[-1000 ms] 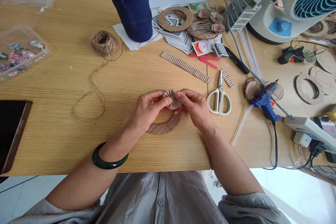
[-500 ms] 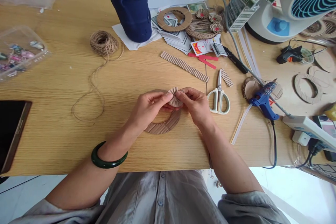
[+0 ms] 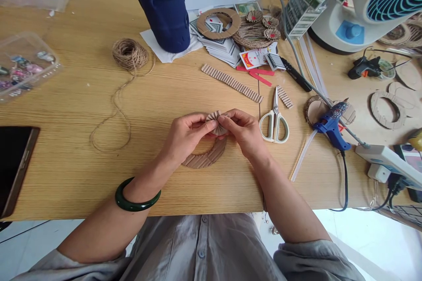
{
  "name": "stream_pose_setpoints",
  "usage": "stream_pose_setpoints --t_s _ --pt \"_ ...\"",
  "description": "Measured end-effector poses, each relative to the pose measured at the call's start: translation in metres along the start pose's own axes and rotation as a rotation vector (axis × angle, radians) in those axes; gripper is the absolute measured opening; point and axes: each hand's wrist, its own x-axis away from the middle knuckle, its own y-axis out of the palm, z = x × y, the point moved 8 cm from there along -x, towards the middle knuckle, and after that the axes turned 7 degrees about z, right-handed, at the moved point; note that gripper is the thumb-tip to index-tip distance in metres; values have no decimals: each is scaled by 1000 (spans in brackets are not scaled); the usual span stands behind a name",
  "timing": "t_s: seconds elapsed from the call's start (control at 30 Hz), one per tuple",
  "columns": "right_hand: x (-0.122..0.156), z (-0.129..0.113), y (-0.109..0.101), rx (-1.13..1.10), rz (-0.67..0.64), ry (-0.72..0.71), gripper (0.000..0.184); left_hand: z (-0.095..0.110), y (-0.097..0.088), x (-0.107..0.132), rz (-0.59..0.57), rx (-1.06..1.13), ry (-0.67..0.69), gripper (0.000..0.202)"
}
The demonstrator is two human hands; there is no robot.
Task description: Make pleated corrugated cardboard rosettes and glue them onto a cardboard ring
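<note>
A small pleated cardboard rosette is pinched between both hands above the wooden table. My left hand grips its left side with thumb and fingers closed; a green bangle sits on that wrist. My right hand pinches the right side. Under the hands lies a corrugated cardboard ring, half hidden by them.
White-handled scissors and a blue glue gun lie right of the hands. A corrugated strip, a twine ball, a blue bottle, playing cards, a fan and a bead box stand around. A phone lies left.
The rosette was tilted and squeezed between the fingers, then turned back a little. Both hands stayed in place over the cardboard ring.
</note>
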Motion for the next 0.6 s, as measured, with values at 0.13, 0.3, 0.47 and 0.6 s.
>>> stream_pose_setpoints --t_s 0.13,0.3,0.47,0.6 --pt "1 -2 -2 41 0 -4 37 1 0 1 17 6 -26 27" --pt "1 -4 -1 80 -7 -51 38 1 1 2 28 21 -46 31" --pt "2 -6 3 59 -53 -43 36 6 -8 -2 92 -83 74 28" --pt "2 -3 3 4 -68 13 39 8 -12 -3 134 -80 95 27"
